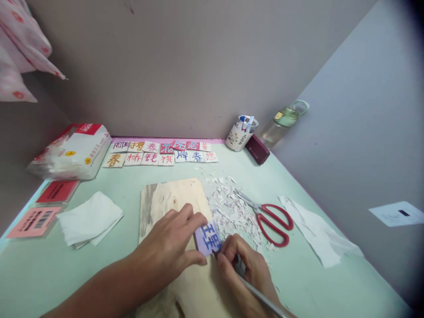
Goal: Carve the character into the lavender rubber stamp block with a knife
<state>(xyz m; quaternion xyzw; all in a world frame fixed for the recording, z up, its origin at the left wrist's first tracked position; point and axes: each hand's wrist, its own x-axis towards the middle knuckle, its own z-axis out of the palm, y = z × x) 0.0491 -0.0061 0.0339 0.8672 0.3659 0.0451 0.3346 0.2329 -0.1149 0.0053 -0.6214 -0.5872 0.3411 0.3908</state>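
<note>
My left hand lies on a wooden board, fingers pressed together on the left edge of a small purple tile with a blue character on it. My right hand is closed round a thin metal craft knife, its tip at the tile's lower right edge. Beside the board lies a heap of small paper scraps.
Red-handled scissors lie right of the scraps. Two rows of character tiles sit near the wall, with a cup, a dark red case and a bottle. Tissue pack, tissues, red cards on the left; white paper on the right.
</note>
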